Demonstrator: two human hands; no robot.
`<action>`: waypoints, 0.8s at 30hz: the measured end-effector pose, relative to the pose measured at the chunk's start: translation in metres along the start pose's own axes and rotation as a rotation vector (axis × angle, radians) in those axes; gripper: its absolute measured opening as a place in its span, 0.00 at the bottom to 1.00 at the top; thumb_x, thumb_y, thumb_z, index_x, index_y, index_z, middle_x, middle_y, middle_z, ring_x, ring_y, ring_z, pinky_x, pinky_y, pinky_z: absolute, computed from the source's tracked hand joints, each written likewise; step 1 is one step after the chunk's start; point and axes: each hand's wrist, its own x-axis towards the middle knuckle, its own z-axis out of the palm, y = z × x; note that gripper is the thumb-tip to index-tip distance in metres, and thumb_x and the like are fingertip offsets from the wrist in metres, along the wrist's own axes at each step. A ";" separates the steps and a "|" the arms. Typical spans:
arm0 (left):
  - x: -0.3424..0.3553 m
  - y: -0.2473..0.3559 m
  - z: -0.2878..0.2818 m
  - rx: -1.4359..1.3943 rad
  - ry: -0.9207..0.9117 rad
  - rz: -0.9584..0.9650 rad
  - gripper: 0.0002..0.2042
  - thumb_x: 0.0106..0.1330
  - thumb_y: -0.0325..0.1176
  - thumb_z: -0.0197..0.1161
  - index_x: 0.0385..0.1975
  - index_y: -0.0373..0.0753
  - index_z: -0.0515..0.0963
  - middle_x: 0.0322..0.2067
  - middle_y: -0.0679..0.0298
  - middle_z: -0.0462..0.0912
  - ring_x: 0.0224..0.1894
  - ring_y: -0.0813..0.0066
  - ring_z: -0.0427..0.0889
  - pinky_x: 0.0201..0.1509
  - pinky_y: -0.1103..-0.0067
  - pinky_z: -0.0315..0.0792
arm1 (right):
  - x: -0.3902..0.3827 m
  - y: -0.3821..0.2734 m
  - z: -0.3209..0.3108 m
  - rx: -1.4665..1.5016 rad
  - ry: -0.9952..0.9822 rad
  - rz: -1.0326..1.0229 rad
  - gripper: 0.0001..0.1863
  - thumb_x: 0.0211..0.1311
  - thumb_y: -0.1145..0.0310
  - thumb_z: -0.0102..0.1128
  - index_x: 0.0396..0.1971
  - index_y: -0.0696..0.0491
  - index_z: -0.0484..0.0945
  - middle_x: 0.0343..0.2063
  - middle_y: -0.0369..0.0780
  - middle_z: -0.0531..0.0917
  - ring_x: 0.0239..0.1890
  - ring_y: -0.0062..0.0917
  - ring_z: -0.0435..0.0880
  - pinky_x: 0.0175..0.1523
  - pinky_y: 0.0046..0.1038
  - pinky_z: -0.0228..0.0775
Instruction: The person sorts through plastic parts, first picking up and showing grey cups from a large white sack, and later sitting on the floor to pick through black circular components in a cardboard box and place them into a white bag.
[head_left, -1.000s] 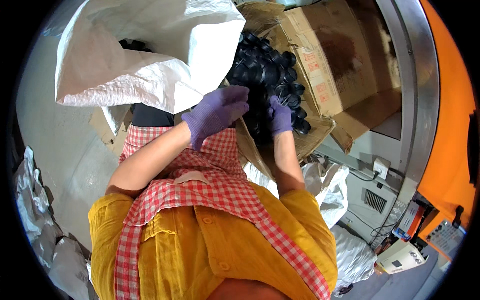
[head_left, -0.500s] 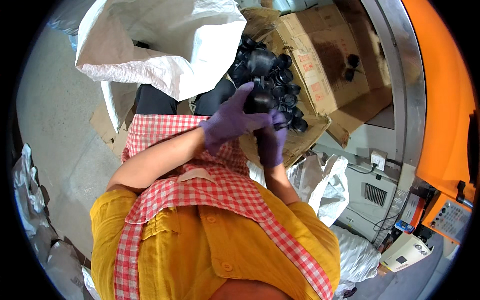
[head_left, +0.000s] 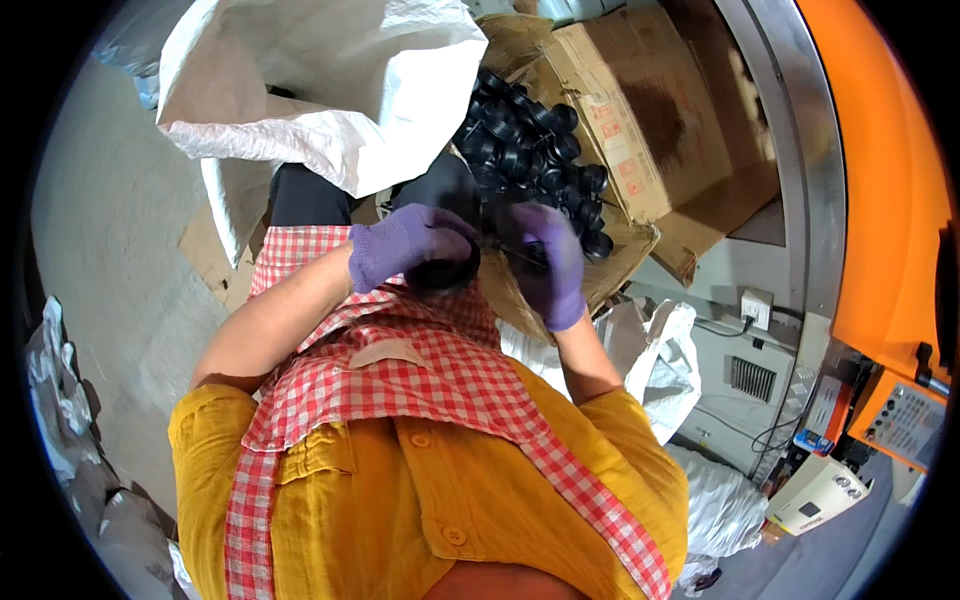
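My left hand (head_left: 395, 248), in a purple knitted glove, is closed round a black round plastic part (head_left: 446, 274) above my lap. Most of that part is hidden by the fingers and dark against my trousers. Apart from it, on the right, my right hand (head_left: 556, 262) wears a matching glove and is smeared by motion. Something dark shows by its fingers, but I cannot make out whether it is held. Just beyond the right hand lies a heap of black round plastic parts (head_left: 540, 150) in an opened cardboard box (head_left: 632, 245).
A large white woven sack (head_left: 420, 95) stands open at the far left of the box. On the right are a grey machine panel (head_left: 715, 375) with cables and an orange machine cover (head_left: 880, 200). White plastic bags (head_left: 665, 370) lie by my right elbow.
Both hands were together over the heap. My left hand has drawn back toward my lap with a black part, and the right hand has parted from it.
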 end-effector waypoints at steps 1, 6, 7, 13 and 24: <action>0.001 -0.016 -0.008 0.286 -0.047 0.383 0.14 0.58 0.35 0.59 0.40 0.34 0.77 0.36 0.56 0.81 0.38 0.70 0.79 0.44 0.78 0.72 | 0.010 -0.004 0.000 0.165 -0.287 -0.020 0.16 0.44 0.77 0.65 0.37 0.55 0.74 0.34 0.46 0.79 0.36 0.41 0.78 0.41 0.32 0.71; -0.006 0.020 -0.004 0.225 -0.183 0.021 0.11 0.57 0.34 0.57 0.37 0.37 0.76 0.41 0.53 0.78 0.42 0.56 0.78 0.45 0.74 0.73 | 0.012 -0.019 -0.001 0.373 -0.528 0.118 0.14 0.47 0.79 0.60 0.38 0.58 0.76 0.31 0.47 0.80 0.30 0.39 0.81 0.33 0.29 0.72; -0.008 0.036 0.000 0.224 -0.186 0.018 0.11 0.57 0.34 0.57 0.37 0.37 0.76 0.41 0.53 0.78 0.42 0.56 0.78 0.45 0.74 0.73 | 0.012 -0.019 -0.003 0.373 -0.528 0.122 0.14 0.47 0.79 0.60 0.38 0.58 0.76 0.31 0.47 0.80 0.30 0.39 0.81 0.33 0.29 0.72; -0.029 0.061 -0.002 1.190 -0.261 0.754 0.12 0.59 0.36 0.57 0.41 0.39 0.77 0.40 0.57 0.77 0.44 0.62 0.77 0.43 0.75 0.73 | 0.022 -0.012 -0.025 1.011 -1.277 1.161 0.10 0.47 0.73 0.64 0.31 0.57 0.77 0.27 0.35 0.80 0.29 0.17 0.78 0.32 0.20 0.70; 0.000 0.065 0.013 -0.374 0.013 -0.055 0.29 0.54 0.23 0.54 0.61 0.35 0.61 0.50 0.59 0.72 0.52 0.72 0.71 0.59 0.79 0.62 | 0.025 0.014 0.029 1.479 -0.027 0.873 0.09 0.53 0.64 0.59 0.27 0.53 0.72 0.22 0.35 0.73 0.27 0.20 0.70 0.34 0.22 0.63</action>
